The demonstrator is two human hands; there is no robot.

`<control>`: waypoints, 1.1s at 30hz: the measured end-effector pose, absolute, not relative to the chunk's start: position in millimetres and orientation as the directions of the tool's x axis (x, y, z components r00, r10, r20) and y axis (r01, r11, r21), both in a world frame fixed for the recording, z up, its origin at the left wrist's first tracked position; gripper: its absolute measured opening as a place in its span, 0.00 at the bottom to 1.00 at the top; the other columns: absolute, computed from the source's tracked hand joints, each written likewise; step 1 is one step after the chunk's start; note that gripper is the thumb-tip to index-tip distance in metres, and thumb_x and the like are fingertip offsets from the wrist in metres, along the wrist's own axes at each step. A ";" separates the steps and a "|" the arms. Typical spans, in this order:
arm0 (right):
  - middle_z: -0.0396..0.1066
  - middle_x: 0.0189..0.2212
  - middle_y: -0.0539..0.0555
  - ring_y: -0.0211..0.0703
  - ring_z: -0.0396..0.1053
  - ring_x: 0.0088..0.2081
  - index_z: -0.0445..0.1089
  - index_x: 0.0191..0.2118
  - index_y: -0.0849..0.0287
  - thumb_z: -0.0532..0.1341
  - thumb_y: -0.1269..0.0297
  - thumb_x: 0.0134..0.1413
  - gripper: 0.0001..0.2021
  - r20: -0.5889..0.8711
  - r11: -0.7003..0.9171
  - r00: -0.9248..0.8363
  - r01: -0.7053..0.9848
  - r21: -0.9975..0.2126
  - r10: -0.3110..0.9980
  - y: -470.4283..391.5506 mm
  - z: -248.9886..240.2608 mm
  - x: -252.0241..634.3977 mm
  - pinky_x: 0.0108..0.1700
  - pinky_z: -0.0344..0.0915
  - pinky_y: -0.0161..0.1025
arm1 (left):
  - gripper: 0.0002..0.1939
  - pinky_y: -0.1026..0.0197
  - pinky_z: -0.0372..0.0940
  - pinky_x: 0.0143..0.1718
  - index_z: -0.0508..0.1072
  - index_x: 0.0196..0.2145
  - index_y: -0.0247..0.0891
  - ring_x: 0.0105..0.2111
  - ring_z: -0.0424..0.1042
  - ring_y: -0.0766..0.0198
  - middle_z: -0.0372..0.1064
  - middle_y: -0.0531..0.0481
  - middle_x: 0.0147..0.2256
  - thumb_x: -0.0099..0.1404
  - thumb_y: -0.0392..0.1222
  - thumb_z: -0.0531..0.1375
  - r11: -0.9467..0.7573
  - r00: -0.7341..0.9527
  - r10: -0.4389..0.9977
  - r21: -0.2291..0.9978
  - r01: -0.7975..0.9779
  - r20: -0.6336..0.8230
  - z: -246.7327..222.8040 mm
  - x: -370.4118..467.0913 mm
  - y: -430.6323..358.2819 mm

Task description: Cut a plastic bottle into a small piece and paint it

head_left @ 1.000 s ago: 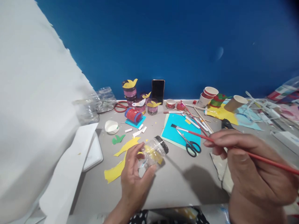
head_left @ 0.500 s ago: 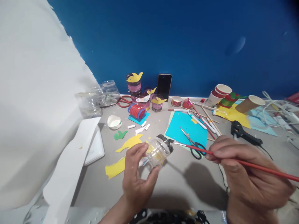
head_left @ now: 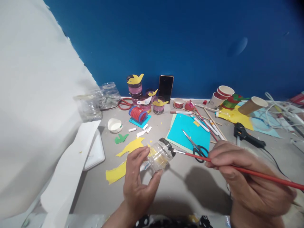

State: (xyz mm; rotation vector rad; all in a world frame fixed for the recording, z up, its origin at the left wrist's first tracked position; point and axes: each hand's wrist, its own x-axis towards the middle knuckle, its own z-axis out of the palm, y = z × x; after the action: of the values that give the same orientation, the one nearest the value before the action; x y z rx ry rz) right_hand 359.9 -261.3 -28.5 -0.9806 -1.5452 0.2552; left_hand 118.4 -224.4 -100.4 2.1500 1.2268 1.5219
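well, over the desk [head_left: 95, 193], toward its front edge, our left hand [head_left: 139, 180] clamps its fingers round a clear plastic jar [head_left: 158, 156], seemingly tilted so its black rim [head_left: 168, 147] faces the paintbrush [head_left: 196, 156] our right hand [head_left: 249, 180] pinches.

You have a clear, ridged plastic container [head_left: 157, 157] tilted in your left grip [head_left: 139, 179], its black-banded end toward 1 to 2 o'clock. The slim red-handled paintbrush [head_left: 197, 156] in your right grip [head_left: 253, 190] points just past 9 o'clock, its tip at the black band.
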 end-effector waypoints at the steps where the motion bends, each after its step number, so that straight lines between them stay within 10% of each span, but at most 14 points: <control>1: 0.77 0.26 0.55 0.50 0.77 0.30 0.80 0.37 0.56 0.66 0.64 0.63 0.05 0.720 0.617 0.112 0.436 -0.655 0.685 -261.3 -28.9 359.0 0.35 0.74 0.49 | 0.26 0.51 0.76 0.49 0.68 0.60 0.41 0.54 0.72 0.53 0.70 0.41 0.52 0.66 0.36 0.65 -0.623 0.102 0.736 0.611 0.489 0.669 -101.3 118.7 -224.4; 33: 0.77 0.26 0.55 0.50 0.76 0.29 0.79 0.39 0.56 0.65 0.68 0.62 0.04 0.716 0.637 0.057 0.411 -0.652 0.696 -261.9 -24.3 360.7 0.33 0.73 0.47 | 0.26 0.57 0.77 0.44 0.69 0.61 0.44 0.52 0.72 0.56 0.69 0.44 0.51 0.66 0.37 0.65 -0.615 0.055 0.752 0.669 0.418 0.657 -103.2 123.1 -224.3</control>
State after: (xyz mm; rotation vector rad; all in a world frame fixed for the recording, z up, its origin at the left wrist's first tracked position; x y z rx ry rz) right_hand 360.7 -261.9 -24.3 -0.9485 -1.5672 0.2749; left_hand 123.1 -224.3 -103.2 2.0378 1.1819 1.5801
